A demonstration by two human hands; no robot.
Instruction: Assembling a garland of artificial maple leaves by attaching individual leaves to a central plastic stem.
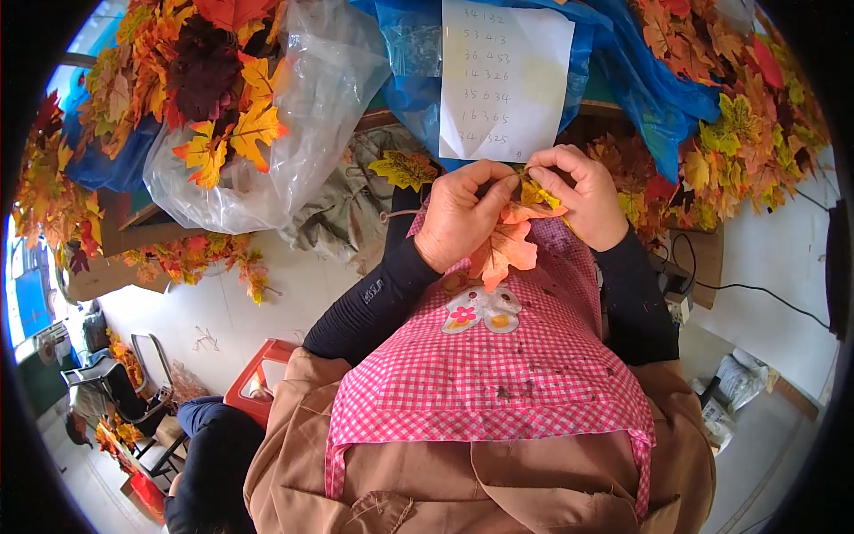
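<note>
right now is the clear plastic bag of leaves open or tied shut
Open. The clear plastic bag gapes at the top, and orange and yellow leaves spill out of its mouth; no knot shows.

- The left hand [458, 214] and right hand [583, 196] meet near the centre of the view, just above the apron [498, 374], with a bunch of leaves [511, 236] between them, touched by both.
- At 12 o'clock from the hands, a paper sheet [507, 76] lies on a plastic sack [623, 62] on the bench [378, 117].
- At 10 o'clock, a clear bag [311, 107] holding leaves rests on the bench edge.
- A single leaf [405, 169] lies just left of the left hand.
- At 2 o'clock, a heap of leaves [738, 125] sits beside the sack.
- At 8 o'clock, a stool [258, 369] stands on the floor [222, 303], with another person [209, 454] in front of it.
- At 4 o'clock, a cable [756, 289] runs across the floor.
</note>
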